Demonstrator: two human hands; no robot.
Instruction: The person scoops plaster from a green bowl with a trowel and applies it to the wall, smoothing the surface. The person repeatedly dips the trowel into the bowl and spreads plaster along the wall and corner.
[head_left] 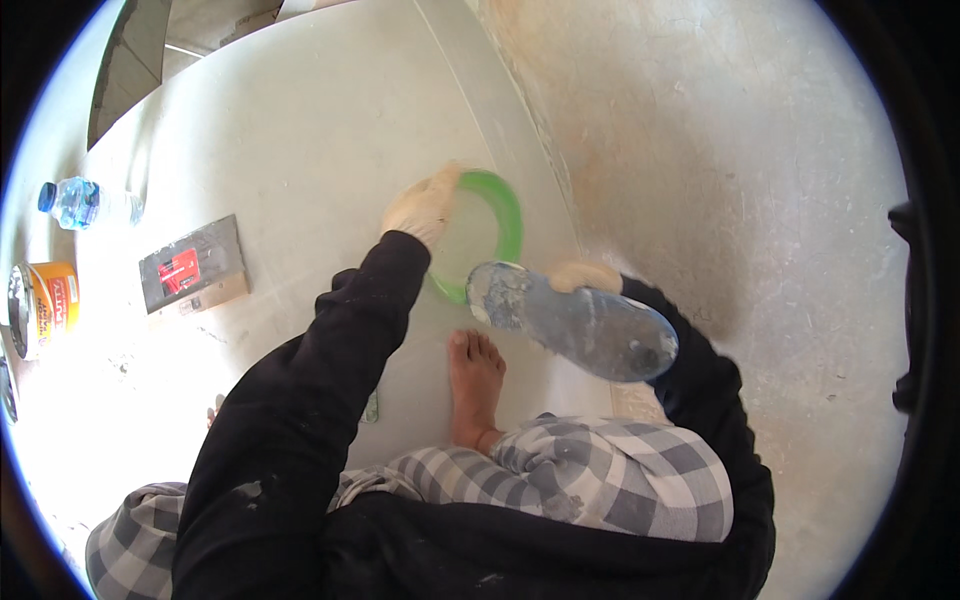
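Note:
My left hand [422,208], pale as if gloved or coated, is closed on the upper left side of a bright green ring-shaped rim [510,222]. Motion smears its fingers a little. Whether the green thing is a bowl or a loose ring I cannot tell; the middle looks pale like the floor. Lower right of it, my right hand [585,275] grips a bluish clear plastic bottle [600,335] from its far side. The bottle lies tilted, smeared with white, and its left end hangs over the rim's lower right edge. Most of the right fingers are hidden behind it.
To the left on the pale floor [290,130] lie a small water bottle [78,203] and a flat grey metal blade [220,250] with a red label. A yellow and white tub [50,305] stands nearer. My bare foot [474,385] is just below the rim. A plastered wall [780,200] rises at right.

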